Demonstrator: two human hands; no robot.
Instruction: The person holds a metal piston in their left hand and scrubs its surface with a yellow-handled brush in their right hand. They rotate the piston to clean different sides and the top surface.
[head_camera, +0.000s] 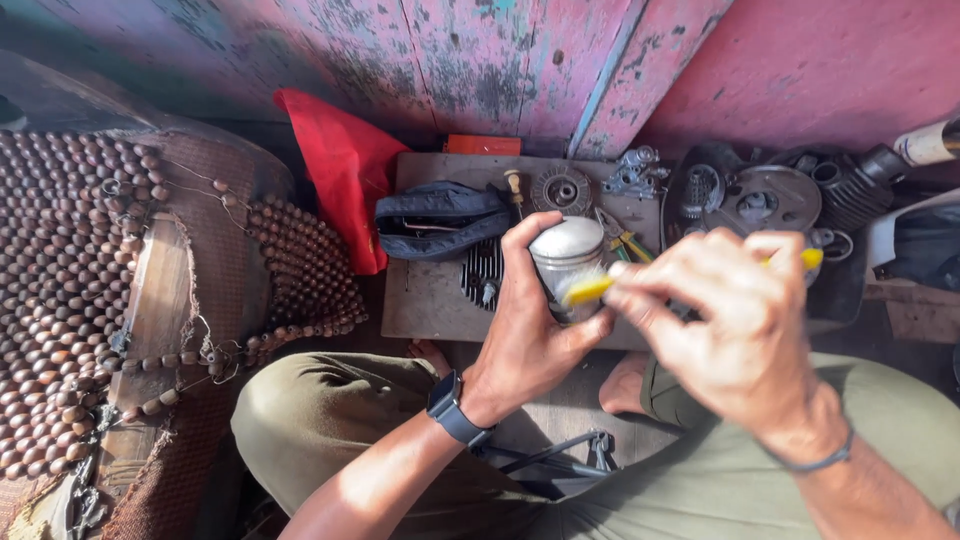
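Over my crossed legs, my two hands meet above a low wooden board (430, 300) on the floor. My left hand (525, 335) is wrapped around one silver metal piston (566, 258), thumb on one side and fingers curled behind, holding it upright with its domed top facing up. My right hand (735, 320) is clenched on one yellow-handled brush (590, 288); its bristled end touches the side of the piston, and the tail of the handle pokes out past my knuckles. I wear one dark watch (455, 408) on the left wrist and one thin dark band (820, 462) on the right.

Lying on the board behind the piston are one black finned cylinder (483, 272), partly hidden by my left hand, one folded dark rubber tube (440, 220), one round toothed metal disc (561, 188) and one small bright metal bracket (634, 172). To the right of the board sits one round grey engine cover (765, 200), with one black ribbed rubber boot (850, 195) beside it. One red cloth (345, 170) hangs against the worn pink wooden wall (480, 60) on the left of the board. Far left is one seat cover of brown wooden beads (60, 290). One black metal tool (560, 455) lies between my knees; I cannot tell what kind.
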